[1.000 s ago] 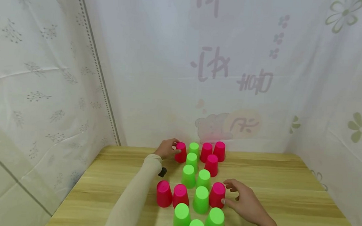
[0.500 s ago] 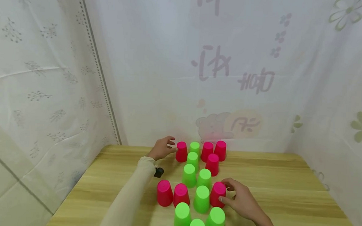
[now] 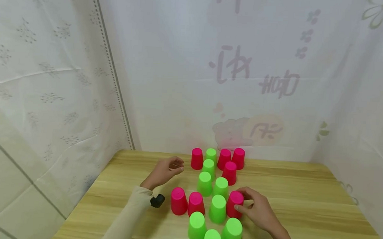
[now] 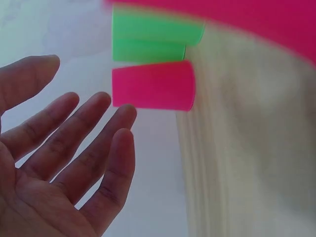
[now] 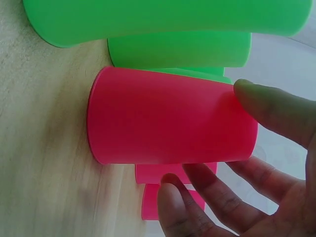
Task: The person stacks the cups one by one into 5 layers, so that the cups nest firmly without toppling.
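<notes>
Pink and green cups stand upside down on the wooden table. My right hand holds a pink cup on the right of the group. In the right wrist view, the thumb lies against the near side of that cup, and the fingers reach behind it. My left hand is apart from the cups, fingers loosely bent, with nothing in it. Closest to it at the back is the far-left pink cup, also in the left wrist view as a pink cup beyond the fingertips.
Green cups run through the middle, and several more stand at the front, such as a green cup. Two pink cups stand front left. More pink cups stand back right. A patterned cloth hangs behind the table.
My left hand has left the far-left pink cup and drawn back toward me and to the left. My right hand stays at its pink cup, thumb slightly higher on it. The head view has shifted slightly.
</notes>
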Motion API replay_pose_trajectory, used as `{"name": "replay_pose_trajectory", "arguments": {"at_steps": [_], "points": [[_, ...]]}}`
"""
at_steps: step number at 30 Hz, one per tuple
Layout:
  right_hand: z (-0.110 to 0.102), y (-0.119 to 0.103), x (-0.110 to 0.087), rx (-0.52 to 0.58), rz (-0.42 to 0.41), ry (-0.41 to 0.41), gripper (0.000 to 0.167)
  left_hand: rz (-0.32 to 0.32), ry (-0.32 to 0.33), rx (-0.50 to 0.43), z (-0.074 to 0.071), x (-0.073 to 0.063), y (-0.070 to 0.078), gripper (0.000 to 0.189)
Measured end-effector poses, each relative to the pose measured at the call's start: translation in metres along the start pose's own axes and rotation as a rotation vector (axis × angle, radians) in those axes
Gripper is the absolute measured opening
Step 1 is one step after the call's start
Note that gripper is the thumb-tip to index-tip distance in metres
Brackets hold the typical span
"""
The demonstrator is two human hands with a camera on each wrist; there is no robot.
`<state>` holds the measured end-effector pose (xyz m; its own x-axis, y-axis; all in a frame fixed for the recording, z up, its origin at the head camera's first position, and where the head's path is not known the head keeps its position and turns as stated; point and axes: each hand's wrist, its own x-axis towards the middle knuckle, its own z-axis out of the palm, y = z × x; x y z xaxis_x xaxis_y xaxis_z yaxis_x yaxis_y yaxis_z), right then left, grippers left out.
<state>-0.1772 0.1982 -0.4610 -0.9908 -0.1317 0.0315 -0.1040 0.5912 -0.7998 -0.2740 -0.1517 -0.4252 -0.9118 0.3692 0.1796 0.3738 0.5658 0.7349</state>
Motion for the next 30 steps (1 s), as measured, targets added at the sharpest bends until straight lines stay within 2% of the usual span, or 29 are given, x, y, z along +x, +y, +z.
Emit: {"name": "replay_pose_trajectory", "arguments": {"at_steps": [3,7,14,21,25,30], "points": [[0.001,0.002,0.000,0.011,-0.001,0.002,0.043,0.030,-0.021,-0.005,0.003,-0.019,0.001,0.026],[-0.001,0.003,0.002,0.022,-0.001,0.009,0.042,0.018,-0.061,-0.013,0.005,-0.040,0.001,0.028],[-0.012,0.004,0.007,-0.013,-0.043,0.026,0.041,0.007,-0.152,-0.041,0.005,-0.066,-0.003,0.041],[-0.027,0.010,0.021,-0.067,-0.035,0.032,0.045,0.026,-0.181,-0.079,0.012,-0.076,-0.009,0.046],[-0.037,0.014,0.032,-0.100,-0.016,0.022,0.049,0.046,-0.161,-0.087,0.015,-0.078,-0.010,0.049],[-0.053,0.021,0.050,-0.091,-0.010,0.022,0.051,0.056,-0.140,-0.090,0.018,-0.079,-0.011,0.049]]}}
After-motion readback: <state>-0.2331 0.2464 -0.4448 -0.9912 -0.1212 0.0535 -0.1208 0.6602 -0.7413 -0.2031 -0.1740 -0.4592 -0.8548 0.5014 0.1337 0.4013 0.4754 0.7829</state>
